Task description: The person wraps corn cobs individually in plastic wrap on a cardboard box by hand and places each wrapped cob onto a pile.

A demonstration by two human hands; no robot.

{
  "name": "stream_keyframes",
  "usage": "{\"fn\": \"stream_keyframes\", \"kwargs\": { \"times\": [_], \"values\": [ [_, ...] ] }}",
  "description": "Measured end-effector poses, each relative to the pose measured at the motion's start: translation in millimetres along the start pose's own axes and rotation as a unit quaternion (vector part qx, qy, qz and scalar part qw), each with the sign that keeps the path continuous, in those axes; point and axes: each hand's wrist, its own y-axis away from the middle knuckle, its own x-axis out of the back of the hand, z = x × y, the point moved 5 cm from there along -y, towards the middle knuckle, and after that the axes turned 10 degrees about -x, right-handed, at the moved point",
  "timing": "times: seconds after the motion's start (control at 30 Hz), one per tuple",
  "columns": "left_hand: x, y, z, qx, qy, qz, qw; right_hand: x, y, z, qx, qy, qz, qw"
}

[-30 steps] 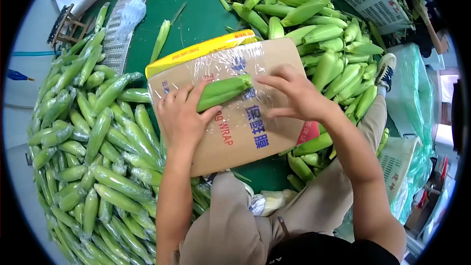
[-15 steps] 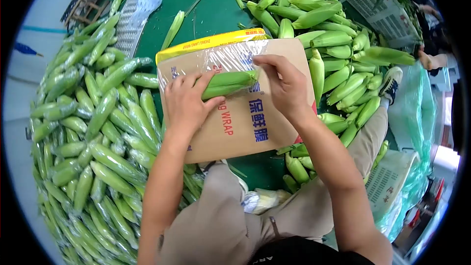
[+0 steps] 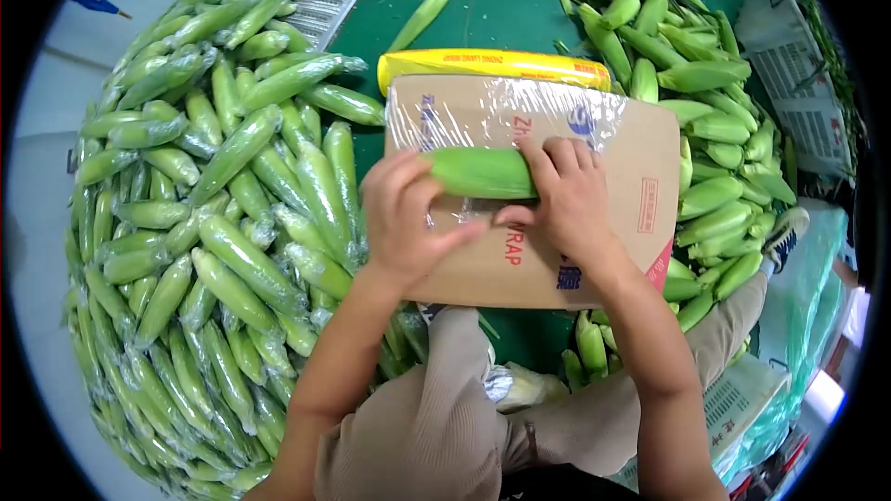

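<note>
A green ear of corn lies crosswise between a person's two hands, over a cardboard sheet partly covered by clear film. The left hand is at its left end, fingers curled, thumb stretched out below and apart from it. The right hand bends over its right end, fingers on the far side, thumb on the near side. Whether either hand grips it firmly cannot be told. Both forearms reach forward from the lap, angled. Film-wrapped corn heaps left; unwrapped corn heaps right.
</note>
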Motion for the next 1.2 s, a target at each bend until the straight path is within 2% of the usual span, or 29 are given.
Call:
{"fn": "stream_keyframes", "kwargs": {
  "times": [0.1,0.2,0.3,0.33,0.43,0.5,0.53,0.63,0.67,0.73,0.77,0.8,0.9,0.93,0.97,1.0,1.03,1.1,1.2],
  "values": [
    [24.9,38.5,2.6,0.132,-0.074,-0.184,0.971,1.8,-7.2,4.0,-0.017,-0.034,-0.021,0.999],
    [25.4,51.4,-10.6,0.182,-0.103,-0.102,0.973,-2.4,-11.4,8.6,-0.036,-0.054,0.008,0.998],
    [20.3,47.1,-22.2,0.188,-0.094,-0.059,0.976,-0.6,-1.6,2.4,-0.045,-0.037,-0.003,0.998],
    [21.3,36.8,-17.7,0.134,-0.11,-0.053,0.984,1.6,3.0,-0.8,-0.049,-0.03,-0.008,0.998],
    [17.4,43.1,-25.8,0.158,-0.127,-0.033,0.979,17.0,5.4,-3.7,-0.037,-0.018,-0.027,0.999],
    [25.0,62.8,-22.3,0.245,0.04,0.103,0.963,24.3,10.7,-1.7,-0.003,-0.019,-0.057,0.998],
    [24.4,73.5,-18.9,0.287,0.124,0.166,0.935,27.1,14.6,-3.9,0.045,-0.004,-0.091,0.995],
    [9.4,89.8,8.9,0.3,0.196,0.199,0.912,26.9,24.1,-11.2,0.123,-0.076,-0.188,0.971],
    [0.7,85.8,26.8,0.267,0.22,0.143,0.927,15.0,29.4,-7.0,0.152,-0.088,-0.203,0.963],
    [-3.4,48.1,54.7,0.076,0.067,0.07,0.992,11.3,30.8,-4.6,0.154,-0.093,-0.2,0.963],
    [-7.6,30.7,66.3,-0.02,-0.011,0.027,0.999,8.2,32.2,-2.7,0.151,-0.097,-0.201,0.963],
    [-12.2,14.1,61.3,-0.001,-0.029,-0.042,0.999,14.8,23.0,-5.3,0.147,-0.082,-0.207,0.964],
    [-33.3,-44.6,25.5,0.044,-0.101,-0.243,0.964,20.7,-18.1,20.7,0.097,-0.063,-0.023,0.993],
    [-47.3,-74.2,6.3,0.051,-0.145,-0.287,0.945,25.2,-25.4,20.4,0.067,-0.038,-0.005,0.997],
    [-52.6,-103.7,-8.9,0.062,-0.19,-0.274,0.941,31.4,-33.4,15.9,0.036,-0.013,0.012,0.999],
    [-62.7,-120.2,-29.8,0.029,-0.237,-0.177,0.955,32.9,-40.2,13.6,0.007,0.013,0.03,0.999],
    [-66.2,-141.1,-42.9,0.038,-0.275,-0.166,0.946,28.2,-38.7,6.4,0.041,0.046,0.033,0.998],
    [-62.4,-153.0,-50.3,0.034,-0.205,-0.107,0.972,2.6,-40.4,11.0,0.027,0.125,0.06,0.99],
    [-49.8,-117.8,-26.5,0.007,-0.096,-0.13,0.987,0.7,-54.9,32.8,0.055,0.016,0.04,0.998]
  ]
}}
